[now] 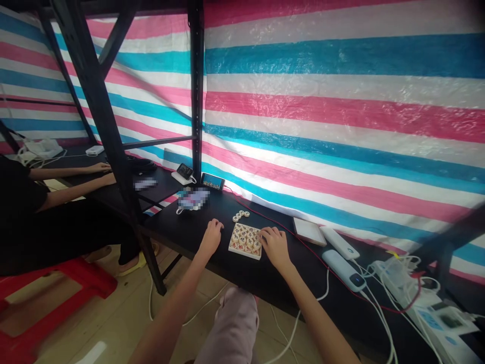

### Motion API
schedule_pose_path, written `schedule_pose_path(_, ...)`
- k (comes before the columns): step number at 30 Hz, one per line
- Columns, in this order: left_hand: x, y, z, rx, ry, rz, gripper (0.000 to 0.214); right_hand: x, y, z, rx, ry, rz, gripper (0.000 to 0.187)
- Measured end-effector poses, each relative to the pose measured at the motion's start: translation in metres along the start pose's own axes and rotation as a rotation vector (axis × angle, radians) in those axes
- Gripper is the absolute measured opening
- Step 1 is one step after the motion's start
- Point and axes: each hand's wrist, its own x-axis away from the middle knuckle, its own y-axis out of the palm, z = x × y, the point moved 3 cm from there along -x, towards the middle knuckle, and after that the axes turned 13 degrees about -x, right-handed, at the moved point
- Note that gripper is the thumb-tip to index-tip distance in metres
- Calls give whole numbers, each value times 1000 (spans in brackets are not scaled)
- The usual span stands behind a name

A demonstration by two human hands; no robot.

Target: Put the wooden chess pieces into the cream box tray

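A shallow white box [245,253] on the black table holds rows of round Chinese chess pieces [248,240], some lettered red and some dark. Behind it, several loose Chinese chess pieces [241,216] lie in a short curved line on the tabletop. My right hand [276,246] reaches over the box's right edge, its fingertips closed at a piece in the far right corner. To the left of the box, my left hand [212,237] rests by the table with fingers curled together; whatever is in them is hidden.
A phone [212,182] leans at the back, near a small stand with a screen [184,173]. White power banks [343,268], cables and a flat box [309,231] crowd the right. A red cord crosses the table [166,225]. Another person's arms [81,184] are at left, beyond a black post.
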Motion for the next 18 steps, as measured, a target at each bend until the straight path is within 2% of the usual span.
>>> schedule_pose_path(3, 1, 3, -4, 86, -2, 48, 40, -40, 15, 18, -17, 35, -47, 25)
schedule_pose_path(7, 2, 5, -6, 141, -13, -29, 49, -92, 49, 32, -15, 21, -262, 44)
schedule_pose_path(9, 3, 3, -5, 147, -43, -87, 50, -108, 62, 31, -3, 20, -293, 38)
schedule_pose_path(12, 4, -2, -3, 154, -53, -124, 50, -114, 68, 28, 13, 34, -255, 17)
schedule_pose_path(15, 4, -7, 0, 162, -18, -117, 45, -105, 65, 37, 14, 43, -245, 15)
schedule_pose_path(18, 4, -7, 1, 157, 6, -114, 40, -85, 56, 59, -49, 64, -252, 14)
